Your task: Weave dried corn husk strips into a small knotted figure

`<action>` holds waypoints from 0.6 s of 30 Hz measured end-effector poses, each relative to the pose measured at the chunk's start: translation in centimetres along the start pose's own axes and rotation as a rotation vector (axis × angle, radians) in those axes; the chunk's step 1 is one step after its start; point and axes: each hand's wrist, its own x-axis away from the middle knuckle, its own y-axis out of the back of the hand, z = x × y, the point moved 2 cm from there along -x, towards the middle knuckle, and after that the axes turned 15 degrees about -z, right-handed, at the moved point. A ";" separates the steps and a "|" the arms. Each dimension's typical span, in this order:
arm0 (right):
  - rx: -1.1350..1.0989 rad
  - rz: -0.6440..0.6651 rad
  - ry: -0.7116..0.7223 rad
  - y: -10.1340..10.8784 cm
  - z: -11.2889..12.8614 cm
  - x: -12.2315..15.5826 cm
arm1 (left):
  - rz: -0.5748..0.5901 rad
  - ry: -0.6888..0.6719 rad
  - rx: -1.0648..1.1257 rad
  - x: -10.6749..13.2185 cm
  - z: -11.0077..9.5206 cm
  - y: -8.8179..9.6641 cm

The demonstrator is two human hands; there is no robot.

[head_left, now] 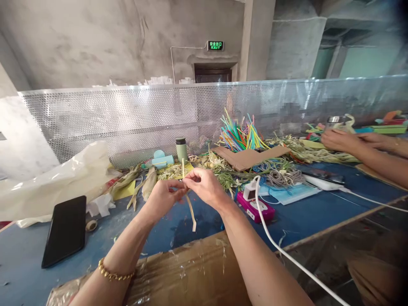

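Observation:
A thin, pale straw-coloured strip (191, 212) runs between my two hands. Its lower end hangs bent over the blue tabletop, and a short piece stands up above the fingertips. The fingers of my left hand (163, 197) are pinched together on the strip from the left. From the other side, my right hand (206, 187) grips it between thumb and forefinger. The fingertips almost meet, so the exact spot each one holds is partly hidden. Behind them lie dried plant husks (149, 183) and loose shredded fibres (168, 171).
A black phone (65, 229) lies at left beside a small roll (91, 225). Cardboard (188, 272) covers the front edge. At right are a purple power socket (255, 207), a white cable (270, 238), a face mask (296, 193) and a co-worker's hands (341, 140). A green bottle (181, 149) stands behind.

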 end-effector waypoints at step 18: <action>0.000 -0.023 0.005 -0.6 -1.4 -0.4 | -0.087 -0.162 -0.110 -0.4 -0.1 0.3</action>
